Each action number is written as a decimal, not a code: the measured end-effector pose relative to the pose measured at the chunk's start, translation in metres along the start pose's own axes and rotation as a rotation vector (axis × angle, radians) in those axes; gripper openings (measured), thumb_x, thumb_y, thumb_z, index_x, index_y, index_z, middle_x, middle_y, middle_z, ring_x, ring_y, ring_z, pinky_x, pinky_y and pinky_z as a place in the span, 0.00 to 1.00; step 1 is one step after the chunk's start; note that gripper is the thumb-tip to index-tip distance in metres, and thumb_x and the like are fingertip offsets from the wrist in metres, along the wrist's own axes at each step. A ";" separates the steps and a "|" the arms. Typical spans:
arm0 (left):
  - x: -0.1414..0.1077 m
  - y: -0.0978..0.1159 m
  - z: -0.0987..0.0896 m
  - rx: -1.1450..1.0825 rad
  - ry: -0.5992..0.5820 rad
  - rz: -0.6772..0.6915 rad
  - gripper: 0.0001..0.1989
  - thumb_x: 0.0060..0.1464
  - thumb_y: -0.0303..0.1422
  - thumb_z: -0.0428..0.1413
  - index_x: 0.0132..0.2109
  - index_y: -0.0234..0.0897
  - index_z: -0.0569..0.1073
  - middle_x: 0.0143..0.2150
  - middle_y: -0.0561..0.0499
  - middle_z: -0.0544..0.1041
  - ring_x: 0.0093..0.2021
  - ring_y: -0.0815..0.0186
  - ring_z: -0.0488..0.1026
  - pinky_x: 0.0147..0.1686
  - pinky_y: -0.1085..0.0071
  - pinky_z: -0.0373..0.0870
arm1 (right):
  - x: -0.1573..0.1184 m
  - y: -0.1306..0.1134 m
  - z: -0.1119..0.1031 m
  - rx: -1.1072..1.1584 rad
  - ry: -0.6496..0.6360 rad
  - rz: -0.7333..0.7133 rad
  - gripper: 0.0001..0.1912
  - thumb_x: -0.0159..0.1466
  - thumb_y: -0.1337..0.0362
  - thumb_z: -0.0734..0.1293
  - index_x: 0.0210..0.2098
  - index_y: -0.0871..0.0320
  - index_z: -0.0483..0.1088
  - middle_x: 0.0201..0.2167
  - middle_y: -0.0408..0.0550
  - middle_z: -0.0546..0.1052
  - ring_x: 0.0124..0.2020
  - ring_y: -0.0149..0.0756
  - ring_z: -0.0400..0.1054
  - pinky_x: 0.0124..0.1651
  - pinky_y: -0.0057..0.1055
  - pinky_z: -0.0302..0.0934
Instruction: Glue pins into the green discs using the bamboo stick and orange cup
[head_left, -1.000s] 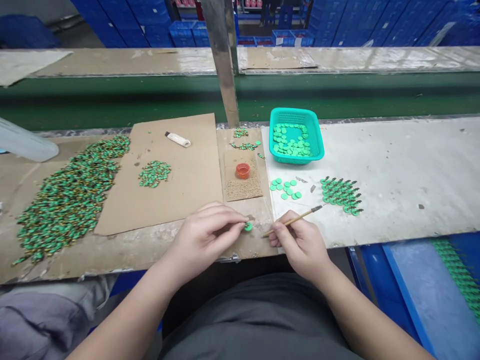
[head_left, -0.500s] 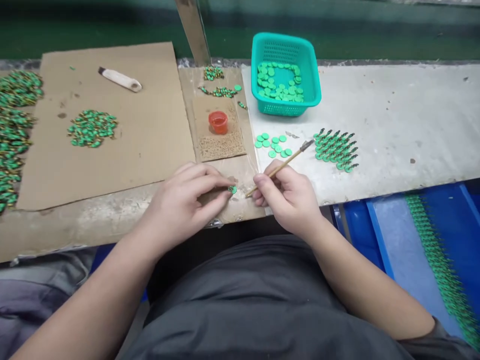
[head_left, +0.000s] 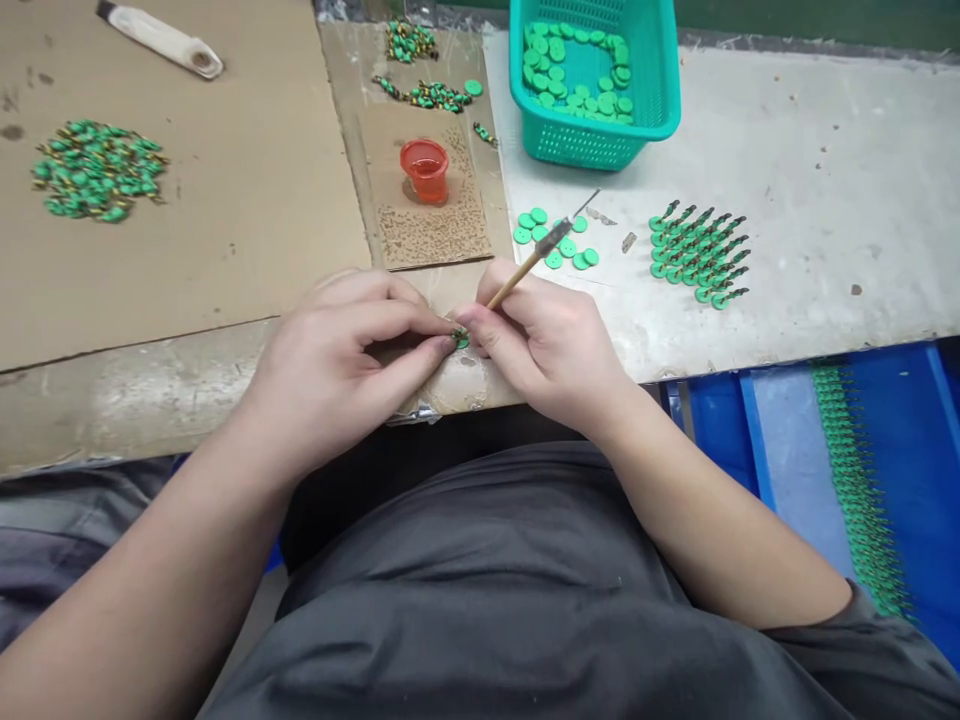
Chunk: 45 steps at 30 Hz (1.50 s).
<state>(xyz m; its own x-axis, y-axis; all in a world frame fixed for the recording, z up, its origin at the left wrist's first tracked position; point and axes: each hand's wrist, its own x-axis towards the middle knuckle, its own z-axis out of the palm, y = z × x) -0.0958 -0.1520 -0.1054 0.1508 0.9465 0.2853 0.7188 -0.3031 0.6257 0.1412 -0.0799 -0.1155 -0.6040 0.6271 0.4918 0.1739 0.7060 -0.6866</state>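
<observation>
Disc (head_left: pixel 463 341) pinched in left grip (head_left: pixel 337 340) should be steadied near the tabletop's (head_left: pixel 810 250) front edge, tool (head_left: pixel 546 248) clasped in right grip (head_left: pixel 555 345)

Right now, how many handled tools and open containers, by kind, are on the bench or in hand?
Teal perforated basket: 1
Small red cup: 1
Wooden-handled, metal-tipped tool, in the right hand: 1
White-handled tool: 1
Total: 4

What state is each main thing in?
Left hand: pinched on small green piece
Right hand: closed around thin tool
Red cup: upright, uncovered
Teal basket: upright, partly filled with green discs
Loose discs: scattered
Green pieces at right: in rows
Green pile: loosely heaped
White tool: lying flat
</observation>
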 end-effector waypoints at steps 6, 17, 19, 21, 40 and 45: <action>0.001 0.000 -0.001 0.024 -0.014 0.037 0.10 0.80 0.42 0.63 0.49 0.47 0.89 0.46 0.53 0.86 0.48 0.61 0.82 0.54 0.59 0.76 | 0.003 -0.002 0.000 -0.027 0.011 -0.060 0.18 0.93 0.56 0.63 0.45 0.52 0.74 0.42 0.42 0.86 0.45 0.33 0.84 0.54 0.28 0.76; 0.003 -0.003 0.002 0.027 -0.008 0.056 0.10 0.79 0.42 0.63 0.47 0.45 0.86 0.46 0.51 0.87 0.48 0.59 0.83 0.54 0.56 0.77 | -0.005 -0.008 0.003 -0.001 0.051 0.098 0.23 0.93 0.47 0.60 0.43 0.50 0.73 0.40 0.44 0.84 0.45 0.37 0.85 0.55 0.34 0.80; 0.003 -0.003 0.001 0.018 -0.013 0.040 0.11 0.77 0.44 0.65 0.44 0.47 0.84 0.44 0.51 0.85 0.47 0.58 0.82 0.54 0.54 0.77 | -0.009 -0.009 0.003 0.060 0.143 0.207 0.27 0.92 0.42 0.61 0.41 0.50 0.71 0.39 0.44 0.83 0.44 0.37 0.84 0.52 0.34 0.80; 0.002 -0.003 0.001 0.018 -0.018 0.028 0.13 0.77 0.46 0.64 0.43 0.47 0.83 0.43 0.52 0.84 0.47 0.58 0.81 0.53 0.53 0.77 | -0.012 -0.010 0.003 0.099 0.177 0.261 0.28 0.90 0.39 0.63 0.39 0.50 0.69 0.37 0.43 0.81 0.41 0.36 0.83 0.48 0.33 0.79; 0.001 0.000 0.000 0.069 -0.022 0.007 0.15 0.79 0.47 0.57 0.47 0.51 0.88 0.45 0.54 0.86 0.47 0.60 0.81 0.57 0.58 0.80 | -0.009 -0.009 0.007 -0.100 0.012 0.016 0.21 0.93 0.49 0.61 0.45 0.49 0.74 0.41 0.42 0.85 0.44 0.37 0.84 0.53 0.33 0.77; 0.002 -0.001 0.000 0.070 -0.046 -0.008 0.18 0.78 0.50 0.56 0.46 0.51 0.87 0.45 0.54 0.86 0.48 0.59 0.81 0.59 0.59 0.80 | -0.012 -0.014 0.011 -0.143 0.022 -0.028 0.17 0.93 0.54 0.62 0.47 0.49 0.74 0.42 0.43 0.86 0.44 0.37 0.83 0.52 0.33 0.76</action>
<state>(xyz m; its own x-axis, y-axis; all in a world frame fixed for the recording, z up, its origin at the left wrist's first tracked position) -0.0963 -0.1501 -0.1056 0.1748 0.9534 0.2459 0.7657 -0.2886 0.5748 0.1375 -0.1010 -0.1184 -0.5934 0.6121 0.5226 0.2672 0.7623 -0.5895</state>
